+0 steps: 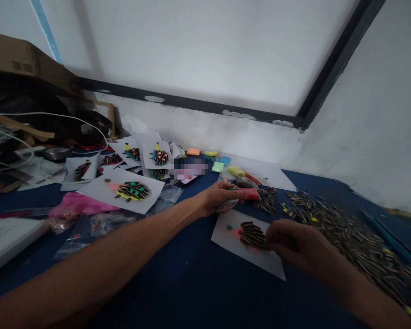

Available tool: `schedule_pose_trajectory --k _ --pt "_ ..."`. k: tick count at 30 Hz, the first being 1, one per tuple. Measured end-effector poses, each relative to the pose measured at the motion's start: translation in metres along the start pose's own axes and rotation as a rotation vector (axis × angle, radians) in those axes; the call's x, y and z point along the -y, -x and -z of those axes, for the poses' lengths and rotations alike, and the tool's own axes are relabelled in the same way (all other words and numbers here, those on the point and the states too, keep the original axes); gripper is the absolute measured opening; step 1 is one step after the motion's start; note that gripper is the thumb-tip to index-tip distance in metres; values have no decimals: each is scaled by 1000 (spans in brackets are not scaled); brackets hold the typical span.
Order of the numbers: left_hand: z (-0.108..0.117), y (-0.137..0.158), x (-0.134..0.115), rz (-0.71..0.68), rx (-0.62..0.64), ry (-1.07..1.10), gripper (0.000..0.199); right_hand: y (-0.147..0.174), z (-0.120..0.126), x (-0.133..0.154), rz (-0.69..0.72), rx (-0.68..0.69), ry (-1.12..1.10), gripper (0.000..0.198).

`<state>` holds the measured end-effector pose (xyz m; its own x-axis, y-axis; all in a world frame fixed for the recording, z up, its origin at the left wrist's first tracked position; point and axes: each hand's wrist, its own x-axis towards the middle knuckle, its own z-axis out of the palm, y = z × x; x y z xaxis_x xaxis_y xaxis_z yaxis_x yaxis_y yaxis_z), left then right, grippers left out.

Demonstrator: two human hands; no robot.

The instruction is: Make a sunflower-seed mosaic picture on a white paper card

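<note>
My left hand (pixel 218 197) is closed on a small plastic packet of pinkish-red modelling clay (pixel 251 193), above the far edge of a white paper sheet. On that sheet (pixel 222 237) is a hedgehog figure (pixel 251 234) with a pinkish clay face, a green nose and striped sunflower seeds as spines. My right hand (pixel 291 240) is at the figure's right side, fingers curled together beside a small green spot. What those fingers hold, if anything, is hidden. Loose sunflower seeds (pixel 349 233) lie in a wide heap to the right.
Finished hedgehog sheets (pixel 150 180) lie at the left, near a pink bag (pixel 78 204) and clear plastic bags. A phone (pixel 193 172) lies behind my left hand. Clay packets (pixel 218 167) stand along the wall. A white box (pixel 13 242) sits at the left edge.
</note>
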<state>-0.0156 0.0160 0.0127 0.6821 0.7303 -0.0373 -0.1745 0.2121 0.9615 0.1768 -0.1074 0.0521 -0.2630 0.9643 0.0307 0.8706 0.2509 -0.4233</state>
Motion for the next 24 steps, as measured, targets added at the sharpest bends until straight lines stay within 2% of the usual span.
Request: schedule_pose_trajectory --k 10,16,20,24 --pt "-4 3 -4 2 -16 2 24 1 2 -1 18 42 53 18" --pt "-2 2 -1 -16 6 -8 25 1 2 -1 18 10 50 13" --pt "-3 3 -4 38 -38 0 24 0 -1 -2 23 -5 66 14" --pt "-4 3 -6 19 -9 1 22 1 -3 -3 35 7 92 17"
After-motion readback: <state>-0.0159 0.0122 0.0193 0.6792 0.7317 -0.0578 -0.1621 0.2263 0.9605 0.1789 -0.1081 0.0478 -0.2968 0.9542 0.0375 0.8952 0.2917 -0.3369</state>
